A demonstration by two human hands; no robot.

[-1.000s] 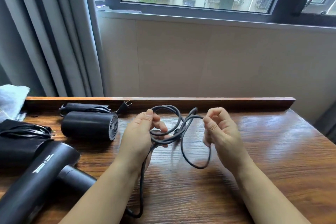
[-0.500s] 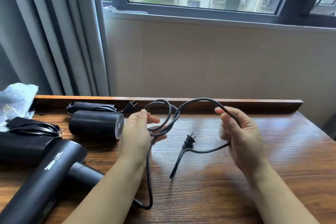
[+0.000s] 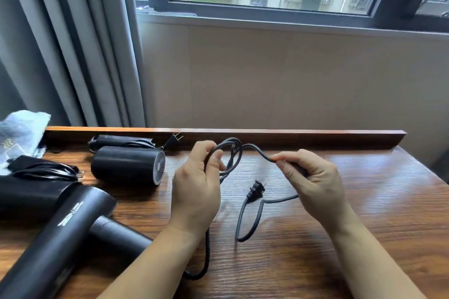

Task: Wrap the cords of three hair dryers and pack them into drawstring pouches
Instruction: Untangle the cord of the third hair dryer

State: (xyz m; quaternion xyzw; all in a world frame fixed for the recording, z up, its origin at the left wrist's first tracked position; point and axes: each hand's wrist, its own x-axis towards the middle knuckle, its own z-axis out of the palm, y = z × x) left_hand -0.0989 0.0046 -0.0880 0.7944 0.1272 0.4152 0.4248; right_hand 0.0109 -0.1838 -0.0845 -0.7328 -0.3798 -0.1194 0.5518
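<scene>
Since the earlier frame, the right hand point(image 3: 315, 184) has been drawn lower and nearer the left hand point(image 3: 196, 192), and the high arch of cord between them has been flattened into a short span. The cord point(image 3: 252, 216) is pinched between the right thumb and curled fingers, and from beneath that hand its free end is let down in a loose loop to the table point(image 3: 364, 238), with the plug point(image 3: 255, 191) held up between the two hands, prongs upward. Coiled loops of the same cord are gripped in the left hand, whose fingers are curled round them just above the tabletop. From under the left wrist the cord is led back along the wood toward the large black hair dryer point(image 3: 58, 238), which is laid at the near left edge. Behind it, a second dryer with a grille face point(image 3: 128, 165) is set on its side, its plug leaned against the table's raised back rail. At the far left, a black pouch point(image 3: 29, 192) with another bundled cord upon it is seen, and a pale cloth point(image 3: 21, 128) beyond. Grey curtains and a window are seen behind.
</scene>
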